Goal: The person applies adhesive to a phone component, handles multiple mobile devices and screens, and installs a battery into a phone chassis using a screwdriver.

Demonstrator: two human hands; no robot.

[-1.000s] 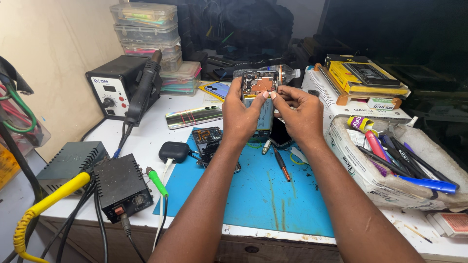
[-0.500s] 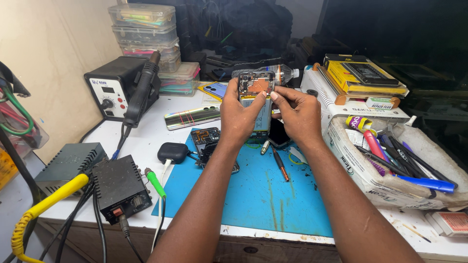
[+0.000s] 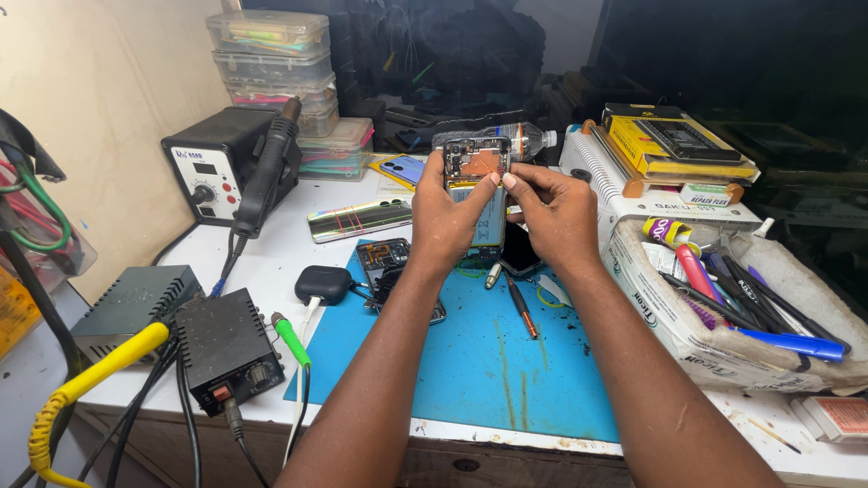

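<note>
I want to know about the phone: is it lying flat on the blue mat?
No, the opened phone is held up above the blue mat between the left hand and right hand.

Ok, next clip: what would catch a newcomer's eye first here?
The opened phone with its bare circuit board, held upright mid-frame by the left hand while the right hand pinches at its top edge. Below them lies the blue work mat; at far left, a black soldering station.

A black earbud case lies beside a blue mat.
</note>
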